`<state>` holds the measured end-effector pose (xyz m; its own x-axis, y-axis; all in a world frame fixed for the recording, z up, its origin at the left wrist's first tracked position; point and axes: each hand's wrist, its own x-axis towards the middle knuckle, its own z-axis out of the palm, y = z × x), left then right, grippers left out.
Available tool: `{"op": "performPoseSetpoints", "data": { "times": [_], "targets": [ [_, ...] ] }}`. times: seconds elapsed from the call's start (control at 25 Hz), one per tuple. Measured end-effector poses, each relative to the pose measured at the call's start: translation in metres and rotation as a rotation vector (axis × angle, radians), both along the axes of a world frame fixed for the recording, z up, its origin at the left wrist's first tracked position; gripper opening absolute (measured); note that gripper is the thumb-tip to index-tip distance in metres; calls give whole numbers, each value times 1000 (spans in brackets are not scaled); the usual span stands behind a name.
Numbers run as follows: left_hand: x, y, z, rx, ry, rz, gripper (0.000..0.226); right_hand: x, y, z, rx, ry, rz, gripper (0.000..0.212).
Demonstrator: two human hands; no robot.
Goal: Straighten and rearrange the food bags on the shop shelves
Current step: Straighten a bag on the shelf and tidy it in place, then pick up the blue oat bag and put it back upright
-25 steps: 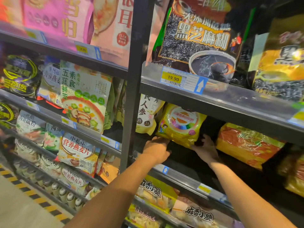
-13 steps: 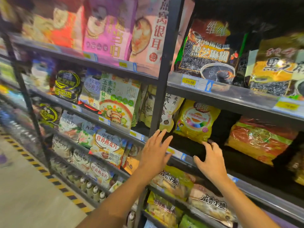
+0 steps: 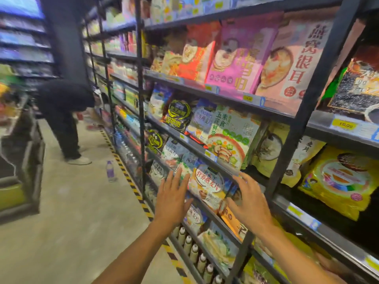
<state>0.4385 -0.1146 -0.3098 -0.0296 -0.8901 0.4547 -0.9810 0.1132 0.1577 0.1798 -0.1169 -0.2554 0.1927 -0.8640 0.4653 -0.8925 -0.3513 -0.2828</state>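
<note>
reaching for the oat bag [image 3: 209, 181] with both hands is the step now, i judge. to do it well the palms should meet its two side edges at the same time, then turn it gently until its face looks straight to the aisle and its bottom sits flat on the shelf [image 3: 213, 214]. the bag stands on a lower shelf, just below the centre of the view, and it seems a little tilted, its lower corner going toward 5 o'clock. pressing too hard could push it back, or knock the pale bag [image 3: 184, 162] at its 10 o'clock, so a light touch is better. the left hand [image 3: 172, 201] is at 8 o'clock of the oat bag, palm forward, fingers straight and spread, holding nothing; its fingertips lie over the pale bag's edge, but i cannot tell if they touch. the right hand [image 3: 250, 208] is at 4 o'clock of the oat bag, also flat, fingers apart and empty. both forearms come up from 6 o'clock, nearly parallel, wrists straight.
</note>
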Motion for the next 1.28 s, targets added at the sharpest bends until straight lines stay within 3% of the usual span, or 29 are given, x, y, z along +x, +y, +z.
{"op": "performPoseSetpoints", "data": {
  "times": [0.32, 0.52, 1.0, 1.28],
  "targets": [
    [130, 14, -18, 67, 21, 319, 81, 138, -81, -29, 62, -11, 256, 63],
    [191, -27, -28, 95, 5, 426, 79, 214, -151, -46, 89, -40, 383, 70],
    [300, -184, -10, 90, -54, 462, 80, 328, -334, -59, 134, 1, 385, 73],
    [397, -286, -9, 30, 102, 305, 83, 410, -425, -46, 103, 19, 305, 77]
  ]
}}
